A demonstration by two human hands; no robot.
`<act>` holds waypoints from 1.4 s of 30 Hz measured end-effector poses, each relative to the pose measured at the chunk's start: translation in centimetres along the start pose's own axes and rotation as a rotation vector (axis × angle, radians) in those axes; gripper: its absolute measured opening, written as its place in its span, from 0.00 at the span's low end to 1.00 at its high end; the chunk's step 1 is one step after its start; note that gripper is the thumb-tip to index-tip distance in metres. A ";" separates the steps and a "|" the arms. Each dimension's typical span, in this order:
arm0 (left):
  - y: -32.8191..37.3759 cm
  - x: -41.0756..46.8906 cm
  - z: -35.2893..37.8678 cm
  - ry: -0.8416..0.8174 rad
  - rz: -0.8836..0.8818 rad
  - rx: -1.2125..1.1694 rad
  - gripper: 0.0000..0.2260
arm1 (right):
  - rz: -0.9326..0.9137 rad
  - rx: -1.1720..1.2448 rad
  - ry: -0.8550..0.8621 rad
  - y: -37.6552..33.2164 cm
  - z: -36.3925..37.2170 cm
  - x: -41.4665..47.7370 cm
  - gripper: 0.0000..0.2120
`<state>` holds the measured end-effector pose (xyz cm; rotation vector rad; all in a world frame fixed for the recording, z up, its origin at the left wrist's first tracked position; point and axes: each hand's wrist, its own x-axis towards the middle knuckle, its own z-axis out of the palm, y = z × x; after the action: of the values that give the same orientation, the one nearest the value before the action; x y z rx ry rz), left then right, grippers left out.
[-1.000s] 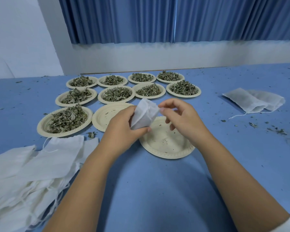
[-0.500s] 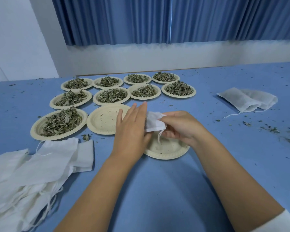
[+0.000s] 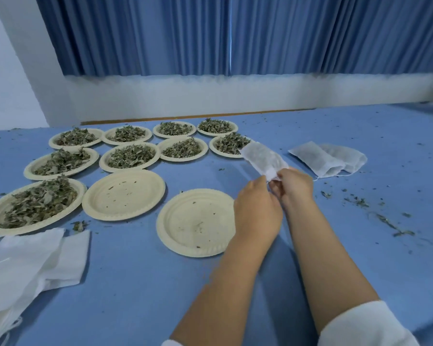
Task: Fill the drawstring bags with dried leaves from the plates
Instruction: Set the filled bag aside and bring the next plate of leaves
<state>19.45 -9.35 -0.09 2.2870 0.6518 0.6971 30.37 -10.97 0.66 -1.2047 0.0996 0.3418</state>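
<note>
A wide counter (image 3: 135, 295) under smooth blue cloth is filling the view. Behind it, pleated blue curtains (image 3: 210, 33) are hanging above a plain white wall (image 3: 210, 96).

Nine round plates (image 3: 81, 196) of pale pressed paper with ribbed rims are standing at the left and far side. Each is carrying a heap of dried leaves (image 3: 38, 206) — grey-green, curled, crisp-looking. Two empty plates (image 3: 123, 196) of the same kind are lying nearer, holding only crumbs.

The drawstring bag (image 3: 261, 157), of thin white gauzy fabric with dark leaves showing through, is being held in the air to the right of the nearest plate. The left hand (image 3: 256, 208) and the right hand (image 3: 295, 186) are touching each other, and both are pinching its gathered mouth.

Two filled bags (image 3: 328, 158) are resting farther right on the counter. Flat white empty bags (image 3: 28, 265) are lying piled at the near left, and leaf crumbs (image 3: 385, 221) are lying scattered at the right.
</note>
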 end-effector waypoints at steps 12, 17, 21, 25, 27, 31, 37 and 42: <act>1.5 2.1 4.9 -0.115 -0.069 -0.160 0.09 | 0.012 0.054 0.162 -1.5 -2.8 7.7 0.13; 0.5 2.8 4.8 -0.116 -0.113 -0.218 0.10 | -0.059 -0.138 0.173 -1.2 -2.9 9.6 0.14; 0.1 3.0 5.0 -0.110 -0.116 -0.214 0.13 | -0.150 -0.331 0.269 -1.1 -2.4 9.8 0.07; 0.0 3.1 4.9 -0.099 -0.109 -0.195 0.12 | -0.349 -0.455 0.317 -0.4 -1.7 8.9 0.21; 0.1 3.2 4.9 -0.088 -0.105 -0.195 0.11 | -0.413 -0.548 0.295 -0.1 -1.5 8.7 0.26; 0.6 3.4 4.3 -0.051 -0.068 -0.205 0.11 | -0.576 -0.730 0.291 0.3 -1.3 7.9 0.24; 0.5 3.3 1.2 0.032 -0.034 -0.203 0.13 | -0.814 -0.842 0.086 0.6 0.5 4.5 0.16; -2.8 2.1 -3.5 0.075 -0.044 -0.014 0.10 | -0.739 -0.975 -0.379 2.7 2.5 1.0 0.06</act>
<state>18.10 -4.68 0.81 2.2363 0.7279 0.7675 30.23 -7.57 -1.08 -1.9921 -0.9191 -0.0736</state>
